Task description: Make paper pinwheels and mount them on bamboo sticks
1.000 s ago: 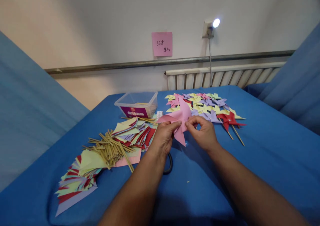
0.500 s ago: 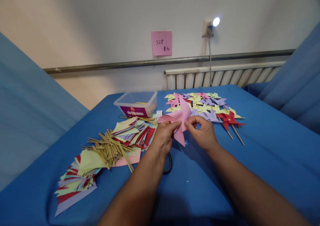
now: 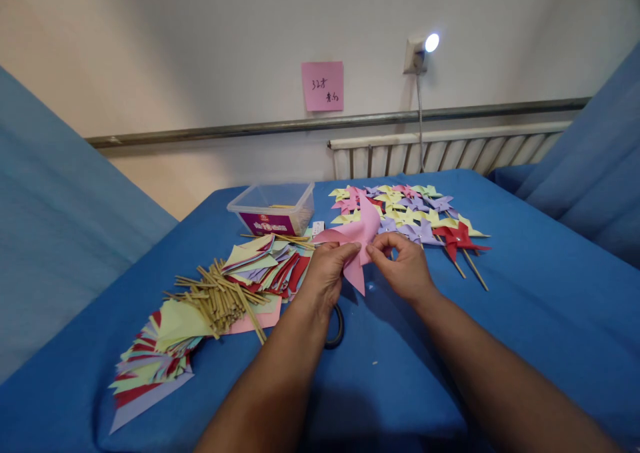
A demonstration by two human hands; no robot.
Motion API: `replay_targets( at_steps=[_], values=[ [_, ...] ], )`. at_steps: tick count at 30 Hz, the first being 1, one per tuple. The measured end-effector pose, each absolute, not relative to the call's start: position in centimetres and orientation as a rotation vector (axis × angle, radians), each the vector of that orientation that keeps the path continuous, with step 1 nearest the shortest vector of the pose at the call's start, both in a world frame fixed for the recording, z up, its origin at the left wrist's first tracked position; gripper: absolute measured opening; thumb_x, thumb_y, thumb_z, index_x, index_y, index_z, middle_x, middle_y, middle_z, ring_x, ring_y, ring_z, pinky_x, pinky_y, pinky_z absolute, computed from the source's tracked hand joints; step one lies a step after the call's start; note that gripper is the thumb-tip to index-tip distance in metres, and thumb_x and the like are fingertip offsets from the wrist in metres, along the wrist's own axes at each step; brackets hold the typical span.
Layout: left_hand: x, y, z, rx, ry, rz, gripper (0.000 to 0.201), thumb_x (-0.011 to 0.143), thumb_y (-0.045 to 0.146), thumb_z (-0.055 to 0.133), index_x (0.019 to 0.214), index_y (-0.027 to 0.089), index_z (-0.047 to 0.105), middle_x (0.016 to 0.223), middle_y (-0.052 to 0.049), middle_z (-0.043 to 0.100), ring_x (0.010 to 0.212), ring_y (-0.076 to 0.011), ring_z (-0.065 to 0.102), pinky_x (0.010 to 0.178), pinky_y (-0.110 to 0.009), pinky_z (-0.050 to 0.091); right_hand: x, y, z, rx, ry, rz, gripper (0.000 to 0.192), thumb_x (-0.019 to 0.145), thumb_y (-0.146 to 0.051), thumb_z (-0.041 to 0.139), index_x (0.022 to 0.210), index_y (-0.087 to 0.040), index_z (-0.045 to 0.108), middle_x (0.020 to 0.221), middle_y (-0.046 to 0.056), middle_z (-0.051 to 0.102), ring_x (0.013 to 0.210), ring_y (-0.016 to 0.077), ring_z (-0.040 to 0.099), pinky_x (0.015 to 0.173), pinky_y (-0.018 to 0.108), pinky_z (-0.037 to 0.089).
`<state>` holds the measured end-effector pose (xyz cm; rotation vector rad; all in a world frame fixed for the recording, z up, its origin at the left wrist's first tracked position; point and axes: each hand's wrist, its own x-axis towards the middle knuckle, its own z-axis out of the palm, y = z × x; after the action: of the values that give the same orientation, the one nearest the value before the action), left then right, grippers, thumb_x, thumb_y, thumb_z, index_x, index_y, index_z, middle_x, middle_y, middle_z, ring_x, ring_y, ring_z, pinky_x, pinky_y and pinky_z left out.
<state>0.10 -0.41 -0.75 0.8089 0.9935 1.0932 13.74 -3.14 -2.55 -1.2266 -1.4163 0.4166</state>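
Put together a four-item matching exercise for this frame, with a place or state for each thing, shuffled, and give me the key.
1. Pink pinwheel
2. Plastic box
3. Pile of sticks
4. Pink note

A. Between heaps of coloured paper
B. Stuck to the wall
C. In the left hand, with the right hand against it
D. Clear, with a purple label

Pairs: 1-C, 2-D, 3-A, 4-B
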Motion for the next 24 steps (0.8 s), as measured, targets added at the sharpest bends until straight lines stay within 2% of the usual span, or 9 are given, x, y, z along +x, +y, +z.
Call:
replay_targets(
  at_steps=[1, 4, 6, 8, 10, 14, 17, 24],
  values=[
    [0.0, -0.4, -0.6, 0.814, 1.001, 1.096, 0.023, 0.052, 0.02, 0.078, 0.055, 0.013, 0.057, 0.05, -0.001, 0.056, 0.045, -0.0101, 0.049, 0.049, -0.024, 0.035, 13.8, -3.1, -2.5, -1.235, -1.384, 0.41, 0.009, 0.075, -0.03, 0.065, 0.075, -0.021, 0.063, 0.079, 0.002, 0.066, 0.075, 0.0184, 0.06, 0.075, 0.034, 0.048],
    [-0.5, -0.6, 0.1, 0.846, 1.002, 1.073, 0.021, 0.053, 0.019, 0.077, 0.055, 0.015, 0.057, 0.051, 0.0, 0.057, 0.045, -0.0105, 0.049, 0.048, -0.024, 0.035, 14.4, -2.6, -2.4, -1.222, -1.21, 0.411, 0.042, 0.068, -0.034, 0.074, 0.105, -0.022, 0.06, 0.109, 0.008, 0.064, 0.103, 0.0243, 0.059, 0.093, 0.044, 0.045],
    [-0.9, -0.7, 0.7, 0.878, 0.988, 1.009, 0.02, 0.053, 0.018, 0.077, 0.054, 0.015, 0.057, 0.05, 0.0, 0.057, 0.044, -0.0108, 0.049, 0.046, -0.024, 0.035, 15.0, -2.2, -2.2, -1.164, -1.091, 0.516, 0.055, 0.065, -0.036, 0.077, 0.113, -0.022, 0.055, 0.12, 0.01, 0.06, 0.111, 0.0255, 0.057, 0.098, 0.047, 0.043],
    [-1.2, -0.9, 1.3, 0.921, 1.0, 0.945, 0.02, 0.052, 0.017, 0.077, 0.054, 0.016, 0.057, 0.048, 0.0, 0.056, 0.042, -0.0101, 0.047, 0.044, -0.024, 0.034, 15.5, -2.0, -2.0, -1.082, -0.994, 0.706, 0.059, 0.063, -0.037, 0.079, 0.114, -0.023, 0.053, 0.119, 0.01, 0.061, 0.11, 0.0252, 0.059, 0.097, 0.046, 0.045],
    [-1.4, -1.0, 1.8, 0.974, 1.016, 0.892, 0.018, 0.052, 0.016, 0.077, 0.056, 0.016, 0.06, 0.049, 0.0, 0.057, 0.041, -0.0101, 0.047, 0.044, -0.023, 0.034, 15.8, -1.9, -1.7, -1.009, -0.963, 0.94, 0.061, 0.062, -0.037, 0.08, 0.115, -0.023, 0.053, 0.109, 0.009, 0.066, 0.102, 0.0249, 0.063, 0.091, 0.045, 0.049],
    [-1.6, -1.0, 1.9, 1.064, 1.016, 0.777, 0.018, 0.053, 0.017, 0.076, 0.069, 0.012, 0.068, 0.061, -0.005, 0.065, 0.05, -0.0146, 0.057, 0.051, -0.025, 0.041, 15.9, -2.5, -1.5, -1.012, -1.105, 1.25, 0.055, 0.062, -0.037, 0.081, 0.11, -0.022, 0.059, 0.097, 0.007, 0.07, 0.087, 0.0247, 0.067, 0.078, 0.042, 0.054],
    [-1.6, -1.0, 1.8, 1.114, 1.044, 0.73, 0.024, 0.053, 0.018, 0.075, 0.075, 0.011, 0.07, 0.066, -0.007, 0.066, 0.053, -0.0155, 0.058, 0.052, -0.026, 0.041, 15.5, -2.8, -1.7, -1.081, -1.195, 1.252, 0.052, 0.061, -0.035, 0.082, 0.107, -0.022, 0.062, 0.096, 0.005, 0.07, 0.084, 0.0236, 0.067, 0.075, 0.04, 0.054],
    [-1.6, -0.9, 1.6, 1.218, 1.109, 0.722, 0.018, 0.054, 0.015, 0.07, 0.071, 0.012, 0.069, 0.064, -0.004, 0.063, 0.052, -0.0131, 0.054, 0.051, -0.024, 0.039, 15.1, -2.6, -2.4, -1.149, -1.282, 1.086, 0.046, 0.061, -0.031, 0.081, 0.104, -0.023, 0.066, 0.099, 0.004, 0.069, 0.087, 0.0207, 0.064, 0.074, 0.035, 0.052]
  ],
)
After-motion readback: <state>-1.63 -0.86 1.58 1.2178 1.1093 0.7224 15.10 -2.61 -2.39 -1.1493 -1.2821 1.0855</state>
